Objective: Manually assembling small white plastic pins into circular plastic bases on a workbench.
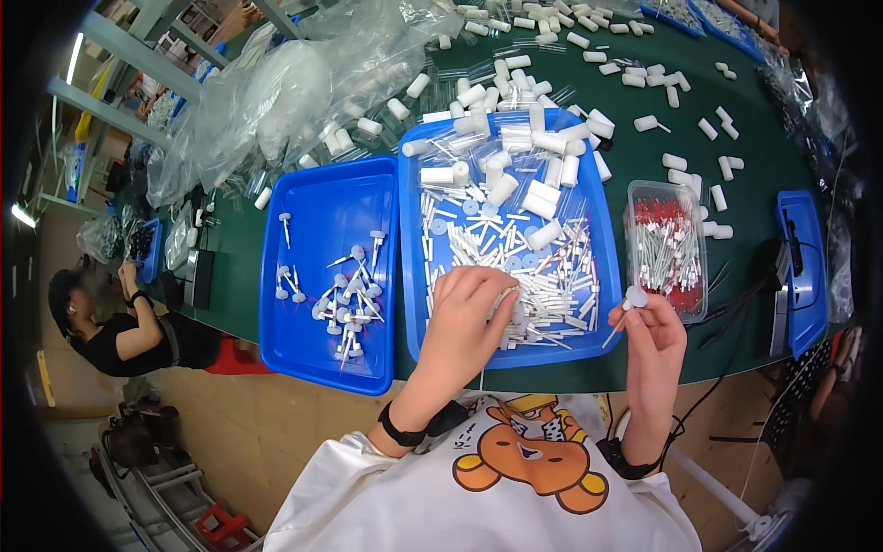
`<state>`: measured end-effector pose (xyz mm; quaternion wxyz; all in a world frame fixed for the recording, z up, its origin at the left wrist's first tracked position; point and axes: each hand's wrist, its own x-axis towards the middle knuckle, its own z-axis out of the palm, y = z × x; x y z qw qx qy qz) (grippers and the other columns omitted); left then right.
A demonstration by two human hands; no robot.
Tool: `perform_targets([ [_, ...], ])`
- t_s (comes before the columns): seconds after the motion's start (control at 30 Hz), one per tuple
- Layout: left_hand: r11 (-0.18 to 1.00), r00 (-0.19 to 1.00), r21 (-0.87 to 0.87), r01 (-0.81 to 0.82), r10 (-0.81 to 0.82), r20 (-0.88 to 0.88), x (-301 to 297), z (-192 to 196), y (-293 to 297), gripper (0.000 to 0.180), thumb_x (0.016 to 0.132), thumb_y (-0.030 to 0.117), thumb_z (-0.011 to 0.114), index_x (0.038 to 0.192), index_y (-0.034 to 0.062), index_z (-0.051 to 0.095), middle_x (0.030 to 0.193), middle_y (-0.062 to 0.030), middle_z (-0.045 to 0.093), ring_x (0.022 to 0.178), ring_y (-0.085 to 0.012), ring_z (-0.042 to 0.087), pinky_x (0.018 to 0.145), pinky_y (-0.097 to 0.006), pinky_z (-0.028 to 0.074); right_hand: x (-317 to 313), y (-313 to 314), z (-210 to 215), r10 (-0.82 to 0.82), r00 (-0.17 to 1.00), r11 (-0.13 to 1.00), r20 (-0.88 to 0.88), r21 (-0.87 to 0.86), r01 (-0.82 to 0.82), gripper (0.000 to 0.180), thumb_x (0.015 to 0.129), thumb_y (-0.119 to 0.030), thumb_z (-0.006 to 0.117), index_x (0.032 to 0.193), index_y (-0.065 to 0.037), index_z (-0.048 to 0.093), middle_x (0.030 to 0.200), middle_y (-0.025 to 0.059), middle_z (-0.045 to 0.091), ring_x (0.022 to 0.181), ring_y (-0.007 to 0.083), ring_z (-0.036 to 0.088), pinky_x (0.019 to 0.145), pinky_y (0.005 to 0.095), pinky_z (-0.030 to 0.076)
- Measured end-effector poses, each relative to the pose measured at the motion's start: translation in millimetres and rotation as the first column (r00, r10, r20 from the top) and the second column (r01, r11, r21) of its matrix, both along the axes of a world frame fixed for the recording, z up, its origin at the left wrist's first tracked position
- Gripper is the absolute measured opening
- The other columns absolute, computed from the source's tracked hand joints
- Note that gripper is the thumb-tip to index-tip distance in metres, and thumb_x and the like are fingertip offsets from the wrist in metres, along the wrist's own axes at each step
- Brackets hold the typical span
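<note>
My right hand (655,345) pinches a small part with a translucent white disc (636,296) and a thin white stem pointing down to the left. It is just off the right edge of the middle blue tray (412,267). Over that tray's near side, my left hand (469,317) has its fingers curled and thumb drawn in; whatever they grip is hidden. Beneath it lie many short white sticks (561,299), several loose translucent discs (490,210) and, toward the back, white cylinders (503,190) with clear tubes.
Left of it, another blue tray (317,184) holds disc-and-stem parts (348,308). A clear box (633,276) of red and white wired pieces stands at right. White cylinders (706,129) and plastic bags (276,120) cover the far green table. Another person (124,322) sits at far left.
</note>
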<state>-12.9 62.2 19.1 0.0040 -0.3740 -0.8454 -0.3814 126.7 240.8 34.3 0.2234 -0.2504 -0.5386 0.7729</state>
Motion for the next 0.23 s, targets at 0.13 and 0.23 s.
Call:
perform_targets([
  [0.13, 0.997, 0.993, -0.072, 0.009, -0.017, -0.12, 6, -8, 22, 0.018, 0.078, 0.012, 0.076, 0.095, 0.0062, 0.07, 0.108, -0.0071, 0.063, 0.107, -0.0272, 0.055, 0.095, -0.041, 0.038, 8, 2, -5, -0.06, 0.996, 0.996, -0.073, -0.064, 0.055, 0.018, 0.09, 0.004, 0.062, 0.108, 0.003, 0.06, 0.094, 0.013, 0.071, 0.089, 0.0147, 0.066, 0.086, 0.0281, 0.048],
  [0.23, 0.982, 0.983, -0.186, 0.01, -0.044, -0.179, 10, -13, 31, 0.021, 0.077, 0.013, 0.077, 0.097, 0.0075, 0.071, 0.116, -0.0112, 0.06, 0.113, -0.0303, 0.051, 0.098, -0.046, 0.036, 12, 3, -9, -0.06, 0.993, 0.993, -0.105, -0.105, 0.049, 0.028, 0.089, 0.004, 0.062, 0.116, 0.003, 0.054, 0.096, 0.0146, 0.071, 0.09, 0.0155, 0.066, 0.088, 0.03, 0.047],
])
